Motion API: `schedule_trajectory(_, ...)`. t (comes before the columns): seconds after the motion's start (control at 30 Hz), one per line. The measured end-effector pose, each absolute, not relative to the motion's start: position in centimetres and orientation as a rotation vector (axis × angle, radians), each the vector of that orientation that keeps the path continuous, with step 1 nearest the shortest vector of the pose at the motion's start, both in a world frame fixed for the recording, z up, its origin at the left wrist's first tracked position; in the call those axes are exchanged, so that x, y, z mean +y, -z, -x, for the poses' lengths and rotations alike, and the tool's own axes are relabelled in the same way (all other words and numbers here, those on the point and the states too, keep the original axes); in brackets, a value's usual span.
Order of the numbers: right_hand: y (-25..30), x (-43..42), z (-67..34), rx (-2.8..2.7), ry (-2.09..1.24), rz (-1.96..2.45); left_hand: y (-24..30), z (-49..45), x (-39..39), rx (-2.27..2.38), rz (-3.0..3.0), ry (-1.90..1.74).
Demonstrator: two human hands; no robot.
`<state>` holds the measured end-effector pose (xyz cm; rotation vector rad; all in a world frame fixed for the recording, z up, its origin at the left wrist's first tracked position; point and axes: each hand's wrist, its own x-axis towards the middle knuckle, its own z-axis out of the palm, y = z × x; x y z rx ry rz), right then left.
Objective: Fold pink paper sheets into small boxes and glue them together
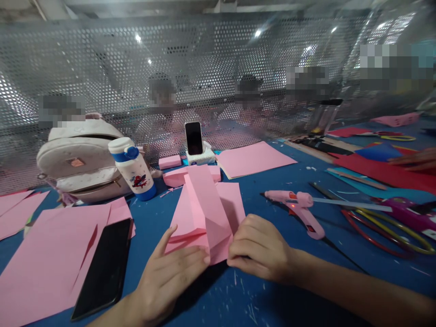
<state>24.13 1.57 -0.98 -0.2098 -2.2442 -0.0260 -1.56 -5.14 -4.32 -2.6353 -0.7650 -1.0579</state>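
A folded sheet of pink paper [218, 227], with a raised flap standing along its middle, lies in front of me. My left hand [170, 277] rests against its near left edge, fingers stretched out flat and thumb spread apart. Curled fingers of my right hand [259, 250] pinch the near right corner of the paper; the fingertips are partly hidden. Just beyond the sheet is a folded pink paper piece [177, 177]. To the right of my right hand lies a pink glue gun [296, 202] with a small lit light and a glue stick in its back.
Pink sheets [57, 250] and a black phone [105, 268] lie at left. Behind stand a bottle [131, 168], a backpack [88, 159] and an upright phone [194, 138]. Scissors [378, 234] lie at right, near red paper [381, 170] and another person's hand [418, 159].
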Motion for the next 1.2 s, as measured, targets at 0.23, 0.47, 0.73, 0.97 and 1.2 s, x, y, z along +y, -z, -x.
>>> schedule_trajectory(0.23, 0.9, 1.3, -24.0, -2.234, 0.04, 0.249, 4.5, 1.7, -5.1, -0.765, 2.655, 1.031)
schedule_trajectory(0.47, 0.7, 1.2, -24.1, -2.273, 0.14, 0.259, 4.5, 1.6, -5.1, -0.767, 2.67, 1.022)
schedule_trajectory(0.73, 0.6, 0.9, -24.1, -2.359, 0.103, 0.282, 3.5, 1.0, -5.2, -0.733, 2.644, 1.017)
schedule_trajectory(0.97, 0.6, 1.7, -24.4, -2.324, -0.035, 0.26, 4.7, 1.8, -5.1, -0.758, 2.627, 1.0)
schedule_trajectory(1.2, 0.4, 2.2, -24.7, -2.252, 0.02, 0.154, 4.7, 1.7, -5.0, -0.806, 2.622, 1.102)
